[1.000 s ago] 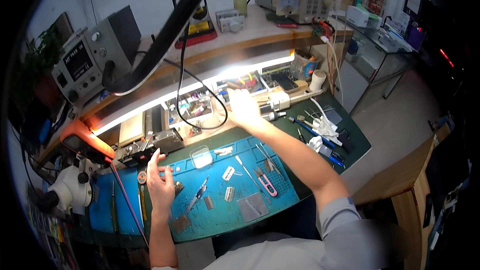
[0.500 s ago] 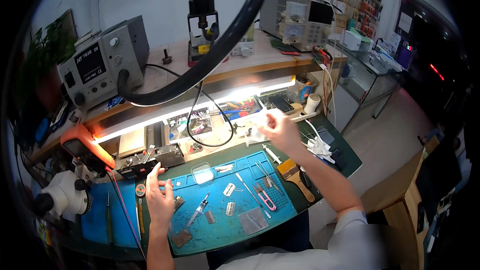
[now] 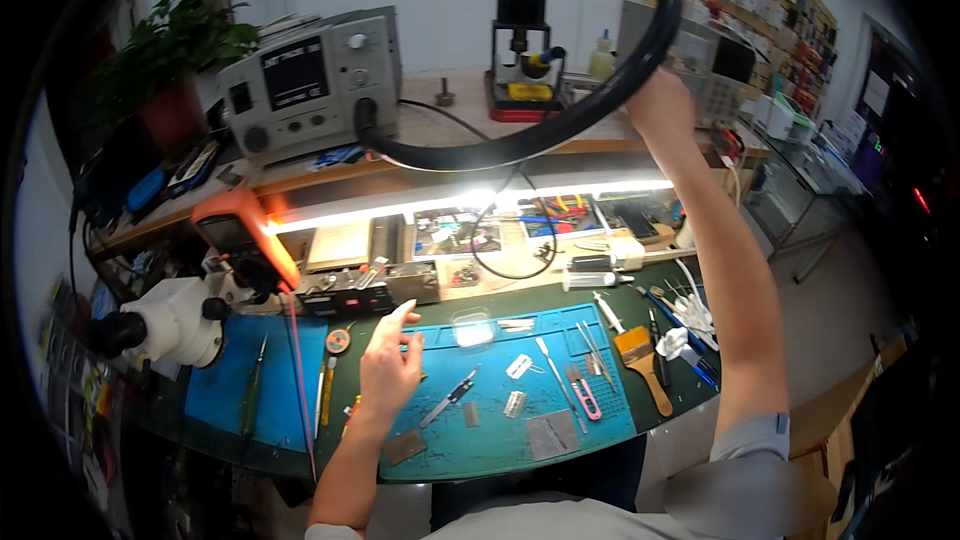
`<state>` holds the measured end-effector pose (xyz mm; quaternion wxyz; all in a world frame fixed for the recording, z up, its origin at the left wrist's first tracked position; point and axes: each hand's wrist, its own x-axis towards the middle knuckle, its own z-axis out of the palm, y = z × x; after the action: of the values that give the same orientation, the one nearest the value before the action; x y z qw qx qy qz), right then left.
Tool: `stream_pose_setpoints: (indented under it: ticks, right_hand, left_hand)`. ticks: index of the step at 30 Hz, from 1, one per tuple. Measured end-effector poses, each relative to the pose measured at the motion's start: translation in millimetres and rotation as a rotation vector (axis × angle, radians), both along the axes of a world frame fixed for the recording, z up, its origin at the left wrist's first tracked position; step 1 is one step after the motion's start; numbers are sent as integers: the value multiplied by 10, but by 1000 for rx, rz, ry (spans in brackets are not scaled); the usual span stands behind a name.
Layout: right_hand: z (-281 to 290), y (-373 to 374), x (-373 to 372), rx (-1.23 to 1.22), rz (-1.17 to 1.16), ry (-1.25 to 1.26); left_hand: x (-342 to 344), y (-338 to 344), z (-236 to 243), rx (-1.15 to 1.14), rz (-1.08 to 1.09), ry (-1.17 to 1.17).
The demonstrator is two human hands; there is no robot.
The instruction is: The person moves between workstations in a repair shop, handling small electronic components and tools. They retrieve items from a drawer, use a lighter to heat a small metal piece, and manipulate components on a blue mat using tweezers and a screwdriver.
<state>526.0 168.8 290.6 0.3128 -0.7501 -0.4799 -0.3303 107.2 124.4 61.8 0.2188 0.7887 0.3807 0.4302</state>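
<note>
as i look down from afar through the head camera, my left hand [image 3: 390, 370] hangs over the left edge of a blue mat [image 3: 450, 455], fingers loosely bent and parted, with nothing visible in it. just right of it on the mat lies a slim knife [image 3: 450, 397]; farther right are a small clear box [image 3: 472, 328] and pink-handled scissors [image 3: 583, 395]. my right arm stretches up toward the wooden shelf [image 3: 472, 95]. there, my right hand [image 3: 662, 100] is just beside a thick black hose [image 3: 672, 15], which curves partly across it and runs left to a grey machine [image 3: 310, 80]; i cannot tell whether its fingers are closed or touching the hose. a wide brush [image 3: 638, 355] lies right of the mat.
</note>
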Motion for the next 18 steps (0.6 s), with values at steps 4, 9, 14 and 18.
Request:
stream_pose_setpoints:
  ticks: [4,9,14,18]
  right_hand:
    - [-69,99,-27,-20,19,70]
    - [-55,-24,-70,-60,-44,48]
    - [-100,-503,-399,85,1,11]
    - [-690,-1182,-510,59,239,124]
  left_hand:
    - [-27,-43,35,-14,33,-14]
    - [-18,-55,31,-5,11,-11]
    - [-90,-17,-32,-16,-4,-2]
    - [-140,-63,-24,-59,33,32]
